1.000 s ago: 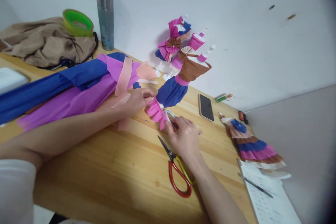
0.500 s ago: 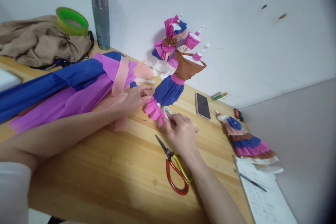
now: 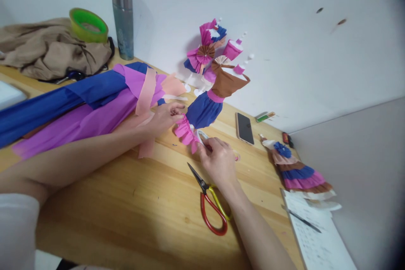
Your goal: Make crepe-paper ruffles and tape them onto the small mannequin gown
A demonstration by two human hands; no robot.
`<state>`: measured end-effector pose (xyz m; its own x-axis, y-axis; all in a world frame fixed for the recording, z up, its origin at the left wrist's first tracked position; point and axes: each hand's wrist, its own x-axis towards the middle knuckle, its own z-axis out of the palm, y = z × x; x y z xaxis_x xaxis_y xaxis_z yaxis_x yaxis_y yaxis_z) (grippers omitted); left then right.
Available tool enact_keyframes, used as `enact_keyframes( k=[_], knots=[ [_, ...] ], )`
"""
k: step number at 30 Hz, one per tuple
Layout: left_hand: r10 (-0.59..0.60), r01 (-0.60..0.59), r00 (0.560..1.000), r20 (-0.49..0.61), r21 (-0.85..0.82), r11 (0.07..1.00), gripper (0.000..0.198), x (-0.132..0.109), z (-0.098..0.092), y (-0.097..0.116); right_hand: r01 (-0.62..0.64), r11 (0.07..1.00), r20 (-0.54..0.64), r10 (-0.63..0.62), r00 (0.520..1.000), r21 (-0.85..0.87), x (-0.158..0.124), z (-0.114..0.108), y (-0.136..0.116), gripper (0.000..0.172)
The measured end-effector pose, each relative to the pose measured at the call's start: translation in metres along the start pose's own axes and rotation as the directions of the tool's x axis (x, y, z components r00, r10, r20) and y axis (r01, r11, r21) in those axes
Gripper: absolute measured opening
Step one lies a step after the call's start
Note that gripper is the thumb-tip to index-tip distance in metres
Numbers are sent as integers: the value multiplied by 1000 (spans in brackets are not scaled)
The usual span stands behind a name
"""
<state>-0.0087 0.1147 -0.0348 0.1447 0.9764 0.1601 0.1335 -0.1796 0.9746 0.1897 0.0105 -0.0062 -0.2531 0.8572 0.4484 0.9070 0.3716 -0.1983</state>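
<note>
Pale markings on the steel-topped flask (image 3: 122,29) and rows of script on the white paper (image 3: 319,236) under a black pen (image 3: 304,221) are too small to read. The gathered strip (image 3: 187,133) is bright pink crepe paper, pleated along one edge and frilled along the other; it slants just above the wooden counter (image 3: 126,219), beside the blue skirt of a brown-topped paper dress (image 3: 205,110). The left hand (image 3: 166,119) has a narrow grip, thumb and finger pinching the strip's upper end. The right hand's (image 3: 219,159) grip closes around a white tape roll (image 3: 201,136), its thumb by the strip's lower end.
</note>
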Motion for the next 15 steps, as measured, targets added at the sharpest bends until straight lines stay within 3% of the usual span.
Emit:
enact_keyframes(
  k=[15],
  knots=[
    [36,-37,994,100,5,999,33,8,-11,8,11,1000,-14,-11,1000,3,1,1,3,26]
  ],
)
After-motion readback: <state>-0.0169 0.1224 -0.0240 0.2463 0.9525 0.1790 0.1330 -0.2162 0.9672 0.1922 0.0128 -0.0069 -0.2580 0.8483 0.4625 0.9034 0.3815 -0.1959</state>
